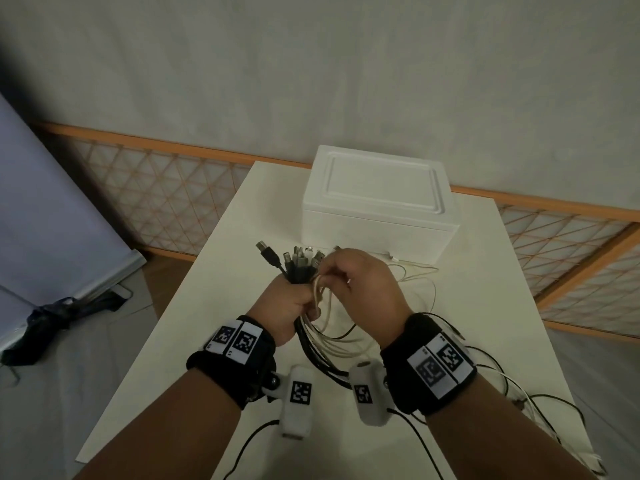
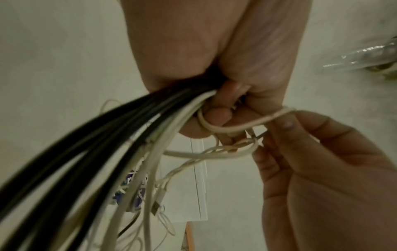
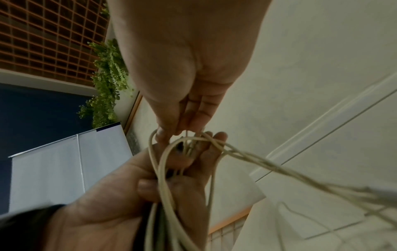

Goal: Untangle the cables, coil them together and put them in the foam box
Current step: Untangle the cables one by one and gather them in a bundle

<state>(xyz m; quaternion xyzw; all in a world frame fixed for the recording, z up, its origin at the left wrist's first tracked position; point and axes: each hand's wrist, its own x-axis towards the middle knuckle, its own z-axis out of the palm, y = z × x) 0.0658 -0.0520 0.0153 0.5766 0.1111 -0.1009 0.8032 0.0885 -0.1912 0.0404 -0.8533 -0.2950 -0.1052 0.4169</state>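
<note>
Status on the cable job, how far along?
Done: plug ends gathered in the left hand, which grips the cable bundle. In hand: the right hand pinches a white cable loop; thin white strands remain twisted. Left: loose cables on the table, coiling, and the foam box is closed.

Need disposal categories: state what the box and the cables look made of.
Foam box: apparently white expanded foam, matte, with soft moulded edges. Cables: smooth black and off-white jackets, probably plastic or rubber. Plug ends: apparently metal tips.
</note>
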